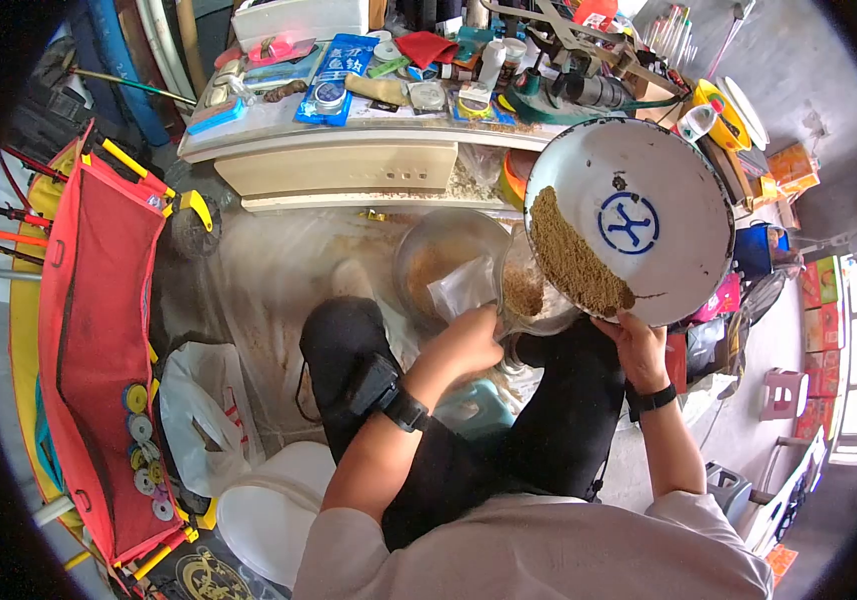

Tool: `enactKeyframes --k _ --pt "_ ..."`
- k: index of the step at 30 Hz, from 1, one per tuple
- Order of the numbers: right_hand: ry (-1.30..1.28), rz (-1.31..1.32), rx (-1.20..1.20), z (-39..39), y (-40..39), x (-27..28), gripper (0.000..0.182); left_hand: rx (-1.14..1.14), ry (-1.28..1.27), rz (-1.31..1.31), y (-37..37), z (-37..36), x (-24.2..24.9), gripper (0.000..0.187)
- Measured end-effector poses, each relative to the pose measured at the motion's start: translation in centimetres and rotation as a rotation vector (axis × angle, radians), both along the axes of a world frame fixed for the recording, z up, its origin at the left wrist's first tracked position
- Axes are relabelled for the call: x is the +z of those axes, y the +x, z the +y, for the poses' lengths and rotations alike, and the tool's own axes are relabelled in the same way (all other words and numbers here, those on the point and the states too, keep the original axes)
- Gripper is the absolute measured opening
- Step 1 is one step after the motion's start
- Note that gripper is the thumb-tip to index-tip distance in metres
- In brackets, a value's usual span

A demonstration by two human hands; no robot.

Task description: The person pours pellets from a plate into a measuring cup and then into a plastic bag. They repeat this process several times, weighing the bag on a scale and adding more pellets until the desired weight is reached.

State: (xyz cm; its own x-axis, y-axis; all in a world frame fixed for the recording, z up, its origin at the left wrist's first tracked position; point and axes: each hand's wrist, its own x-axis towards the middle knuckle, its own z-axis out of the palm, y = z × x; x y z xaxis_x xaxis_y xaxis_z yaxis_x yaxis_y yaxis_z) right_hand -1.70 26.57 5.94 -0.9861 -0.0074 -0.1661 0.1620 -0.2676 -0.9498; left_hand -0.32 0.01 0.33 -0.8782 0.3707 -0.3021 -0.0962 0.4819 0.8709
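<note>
A white enamel basin point(684, 190) with a dark chipped rim and a blue emblem is tilted at the right, brown grainy powder point(574, 255) banked along its lower left side. My right hand point(641, 352) is closed on its near rim. My left hand point(467, 345) is closed at the near edge of a large round bowl point(417, 240), gripping a whitish, translucent plastic piece point(464, 288) that reaches into it. Beside that bowl, a second bowl point(557, 322) contains brown crumbs point(522, 292); the basin partly covers it.
A cluttered workbench point(279, 140) with a drawer point(339, 172) runs across the back. To the left stand a red fabric holder point(99, 340) with yellow fittings, a white plastic bag point(199, 400) and a white bucket point(274, 510). A pink stool point(784, 395) is far right.
</note>
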Motion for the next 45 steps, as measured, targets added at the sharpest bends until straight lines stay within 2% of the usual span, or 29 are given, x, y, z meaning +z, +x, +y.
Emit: enactKeyframes --k 5,18,41,45 --pt "-0.034 -0.003 -0.006 0.4 -0.1 -0.5 0.039 0.011 -0.002 0.084 0.0 0.3 -0.8 0.037" --pt "-0.037 -0.02 -0.035 0.2 0.1 -0.2 0.035 0.018 -0.015 0.081 0.0 0.1 -0.7 0.031" --pt "-0.001 0.03 0.011 0.6 -0.1 -0.9 0.039 0.002 -0.033 0.046 -0.2 0.2 -0.4 0.028" --pt "0.009 0.013 -0.045 0.6 0.1 -1.0 0.039 0.034 0.009 0.066 -0.2 0.4 -0.4 0.029"
